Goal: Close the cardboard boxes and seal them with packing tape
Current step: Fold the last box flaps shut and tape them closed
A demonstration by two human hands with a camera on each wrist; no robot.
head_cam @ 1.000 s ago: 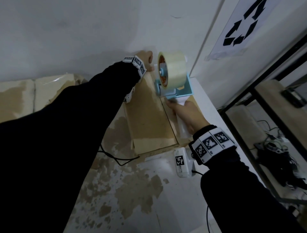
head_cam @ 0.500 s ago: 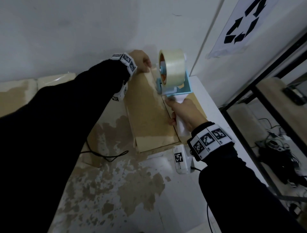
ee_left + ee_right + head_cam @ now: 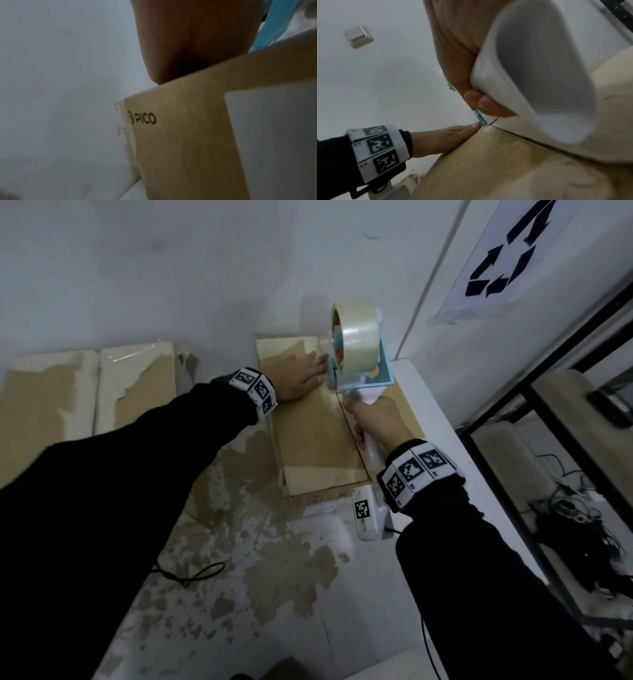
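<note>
A brown cardboard box (image 3: 315, 436) stands against the wall with both top flaps down, its centre seam (image 3: 522, 136) showing. My left hand (image 3: 301, 374) lies flat on the left flap near the far edge, fingers straight. My right hand (image 3: 380, 422) grips the white handle (image 3: 539, 75) of a blue tape dispenser (image 3: 376, 371), which carries a clear tape roll (image 3: 358, 340). The dispenser's front sits on the far end of the seam, beside my left fingertips (image 3: 476, 125). The box side reads PICO (image 3: 144, 119) in the left wrist view.
More flattened or shut boxes (image 3: 89, 392) lie to the left against the wall. The white table (image 3: 431, 419) ends at the right beside a black metal shelf frame (image 3: 513, 508) with cables. A black cord (image 3: 191, 575) loops on the worn tabletop.
My left hand has come back from the box's far edge onto the left flap and lies flat. The dispenser has tilted down onto the far end of the seam.
</note>
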